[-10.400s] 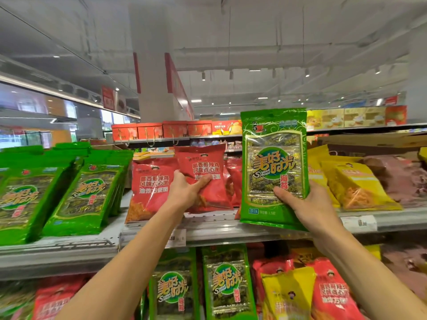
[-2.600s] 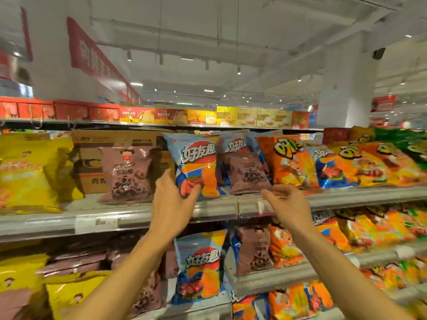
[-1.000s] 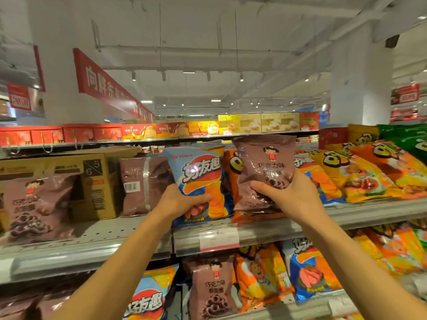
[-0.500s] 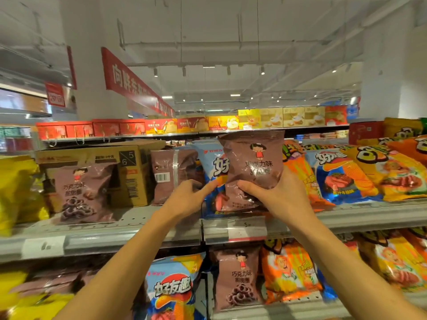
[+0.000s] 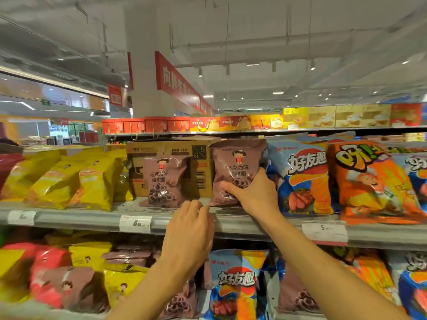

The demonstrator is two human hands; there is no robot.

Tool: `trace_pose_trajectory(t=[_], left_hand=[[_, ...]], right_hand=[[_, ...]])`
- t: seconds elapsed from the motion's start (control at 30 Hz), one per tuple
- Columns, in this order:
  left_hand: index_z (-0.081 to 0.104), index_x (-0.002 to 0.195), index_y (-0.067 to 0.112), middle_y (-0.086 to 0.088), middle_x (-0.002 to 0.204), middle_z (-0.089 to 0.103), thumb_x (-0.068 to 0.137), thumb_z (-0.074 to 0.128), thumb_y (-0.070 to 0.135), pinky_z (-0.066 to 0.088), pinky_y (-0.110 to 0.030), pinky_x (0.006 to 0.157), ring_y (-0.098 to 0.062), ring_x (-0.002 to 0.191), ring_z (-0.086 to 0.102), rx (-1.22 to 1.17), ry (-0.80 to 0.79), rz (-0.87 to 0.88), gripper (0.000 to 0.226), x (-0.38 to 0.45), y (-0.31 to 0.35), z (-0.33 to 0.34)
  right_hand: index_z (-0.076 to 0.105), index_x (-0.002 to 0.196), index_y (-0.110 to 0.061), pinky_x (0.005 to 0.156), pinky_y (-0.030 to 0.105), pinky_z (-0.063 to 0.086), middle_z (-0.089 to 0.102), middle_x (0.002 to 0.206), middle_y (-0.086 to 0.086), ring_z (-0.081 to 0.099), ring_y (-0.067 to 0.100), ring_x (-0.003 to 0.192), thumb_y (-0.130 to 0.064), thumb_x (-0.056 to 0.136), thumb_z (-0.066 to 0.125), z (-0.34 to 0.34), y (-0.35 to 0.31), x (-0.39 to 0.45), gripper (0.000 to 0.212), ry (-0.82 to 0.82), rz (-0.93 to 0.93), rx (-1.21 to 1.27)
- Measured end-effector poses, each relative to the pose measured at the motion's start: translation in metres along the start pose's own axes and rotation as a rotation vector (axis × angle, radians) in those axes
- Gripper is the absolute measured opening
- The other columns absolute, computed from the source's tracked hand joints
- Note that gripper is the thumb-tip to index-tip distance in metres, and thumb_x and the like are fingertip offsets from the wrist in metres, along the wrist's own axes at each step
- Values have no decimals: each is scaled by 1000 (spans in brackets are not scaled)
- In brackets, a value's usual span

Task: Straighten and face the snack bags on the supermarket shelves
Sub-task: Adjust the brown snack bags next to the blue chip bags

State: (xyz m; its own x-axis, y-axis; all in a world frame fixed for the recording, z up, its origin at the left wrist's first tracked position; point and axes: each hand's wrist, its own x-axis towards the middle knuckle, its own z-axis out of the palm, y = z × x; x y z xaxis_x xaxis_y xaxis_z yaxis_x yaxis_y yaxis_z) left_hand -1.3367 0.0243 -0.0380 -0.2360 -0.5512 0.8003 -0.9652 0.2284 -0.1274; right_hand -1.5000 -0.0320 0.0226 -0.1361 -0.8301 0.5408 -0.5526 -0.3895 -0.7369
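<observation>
The right hand (image 5: 253, 195) gripped the brown bag (image 5: 238, 162) low on its front, and the bag had come down from mid-air to stand upright on the shelf (image 5: 231, 221). A matching bag (image 5: 164, 181) stood just left of the grip. The left hand (image 5: 189, 236) had let go, fingers loosely curled, holding nothing below.

Mauve foil snack bags (image 5: 238, 167): 巧克力味 甜甜圈
Blue crisp bag (image 5: 302, 172): 好友趣
Brown cardboard carton (image 5: 198, 152): 5, 6
White shelf price tag (image 5: 135, 224): 6.80
</observation>
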Motion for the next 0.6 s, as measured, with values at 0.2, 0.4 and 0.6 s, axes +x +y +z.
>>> trace_pose_trajectory(t=[0.2,0.4,0.6], left_hand=[[65,96,16,1,90,57,97,53,26,46,-32,71,-18,82,51,-69,25,-36,15,2,-6,1],[62,92,16,0,94,54,97,52,30,46,-36,73,-20,85,51,-143,28,-91,18,11,-5,-1],[64,96,16,6,91,58,95,59,23,47,-31,73,-13,86,53,-597,149,-86,8,28,35,-4]], right_hand=[[43,136,-9,96,50,52,58,135,10,57,32,122,-76,63,77,15,7,10,105,-107,105,-166],[52,130,-19,96,46,53,62,127,4,59,27,115,-91,55,66,5,1,6,104,-266,102,-285],[56,134,-22,89,28,54,64,115,-12,63,9,105,-68,71,76,-28,11,-15,81,-126,5,-84]])
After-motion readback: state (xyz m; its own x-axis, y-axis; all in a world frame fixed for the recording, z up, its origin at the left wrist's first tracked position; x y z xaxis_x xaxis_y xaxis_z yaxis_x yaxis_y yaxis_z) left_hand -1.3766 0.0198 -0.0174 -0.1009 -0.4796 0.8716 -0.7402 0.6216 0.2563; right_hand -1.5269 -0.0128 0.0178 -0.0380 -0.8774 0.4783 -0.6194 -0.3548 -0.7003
